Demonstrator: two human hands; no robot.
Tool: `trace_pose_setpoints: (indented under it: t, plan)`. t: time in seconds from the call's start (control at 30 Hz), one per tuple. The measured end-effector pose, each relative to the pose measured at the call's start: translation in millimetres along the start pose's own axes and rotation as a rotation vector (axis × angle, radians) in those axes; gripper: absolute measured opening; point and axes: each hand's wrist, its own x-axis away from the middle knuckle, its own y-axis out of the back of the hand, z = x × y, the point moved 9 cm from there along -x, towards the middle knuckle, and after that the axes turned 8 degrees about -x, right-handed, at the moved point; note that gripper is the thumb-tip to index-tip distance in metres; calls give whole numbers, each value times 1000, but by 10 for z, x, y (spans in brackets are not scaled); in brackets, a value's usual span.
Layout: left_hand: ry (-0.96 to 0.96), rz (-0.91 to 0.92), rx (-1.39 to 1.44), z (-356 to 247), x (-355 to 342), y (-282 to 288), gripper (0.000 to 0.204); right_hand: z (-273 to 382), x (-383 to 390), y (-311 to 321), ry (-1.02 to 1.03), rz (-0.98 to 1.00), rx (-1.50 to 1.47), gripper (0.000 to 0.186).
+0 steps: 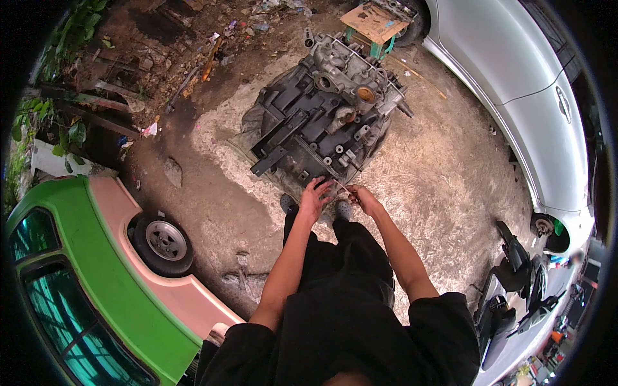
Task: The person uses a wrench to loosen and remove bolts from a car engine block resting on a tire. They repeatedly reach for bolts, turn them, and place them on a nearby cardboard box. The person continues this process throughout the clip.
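Rough concrete ground [450, 186], green-and-pink car [74, 225] left of both hands. Engine assembly [315, 119] just ahead of them. Left hand [312, 202]: fingers apart, contact unclear. Right hand [365, 200]: clamped on thin rod [342, 186], tip toward left hand.

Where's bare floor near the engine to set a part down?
Widest bare patch: concrete right of the engine, bordered by the silver car and black parts. Another: left, between engine and green-and-pink car. Crowded: the engine's near edge, with the left hand and right hand, and littered ground at upper left.
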Motion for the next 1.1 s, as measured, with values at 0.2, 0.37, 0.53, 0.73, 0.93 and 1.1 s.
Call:
trace_pose_setpoints:
  t: [0.2,0.37,0.53,0.73,0.93,1.1]
  plan:
    - [47,32,183,32,16,-39,51,32,1,-35,20,-51,10,30]
    - [70,46,299,33,4,-73,52,60,22,-42,-9,-43,14,33]
    - [78,9,347,59,-3,-99,52,106,-9,-26,22,-59,29,32]
    - [56,33,304,66,-44,-47,53,174,199,-131,41,45,206,29]
    - [70,39,341,137,-104,-18,53,170,587,-610,-73,148,-318,21]
    - [73,163,510,235,-242,118,43,296,395,-1217,-105,144,-598,17]
